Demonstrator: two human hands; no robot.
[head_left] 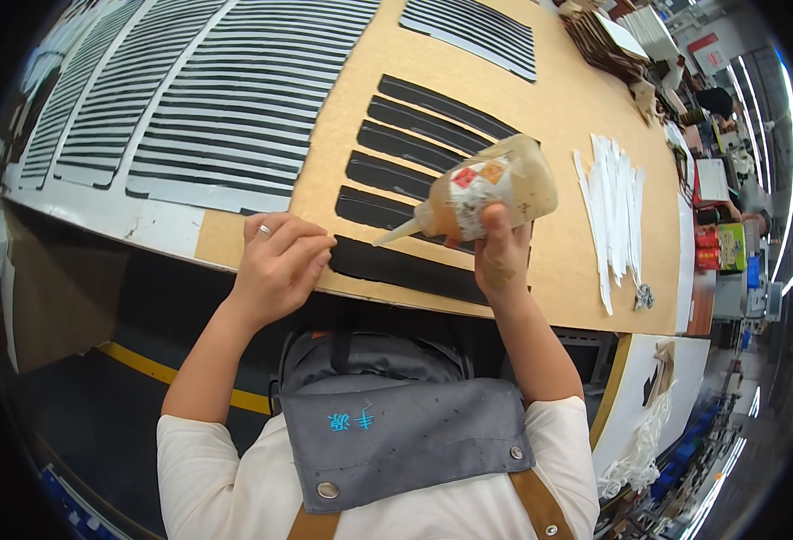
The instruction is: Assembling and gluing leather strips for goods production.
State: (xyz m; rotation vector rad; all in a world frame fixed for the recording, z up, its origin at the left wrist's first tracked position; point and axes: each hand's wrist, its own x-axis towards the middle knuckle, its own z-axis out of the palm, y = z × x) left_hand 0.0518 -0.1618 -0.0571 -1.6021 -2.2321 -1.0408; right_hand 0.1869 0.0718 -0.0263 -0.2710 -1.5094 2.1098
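In my right hand (501, 256) is a squeeze glue bottle (533, 180), cloudy and yellowish, with a worn label. It is tilted so that its long thin nozzle points left and down, over the left part of the nearest black strip (405, 274). My left hand (279, 261), with a ring on one finger, is closed at the left end of that strip. Whether its pinched fingertips grip the strip or only touch it, I cannot tell. Several more black strips (405, 144) lie in a row beyond, with thin shiny lines along them; the bottle covers part of some.
Light sheets with black strips in rows (234, 99) cover the left of the tan tabletop (567, 108). Another such sheet (473, 31) lies at the far side. A bundle of white strips (614, 216) is to the right. Stacked brown pieces (603, 45) stand at the far right.
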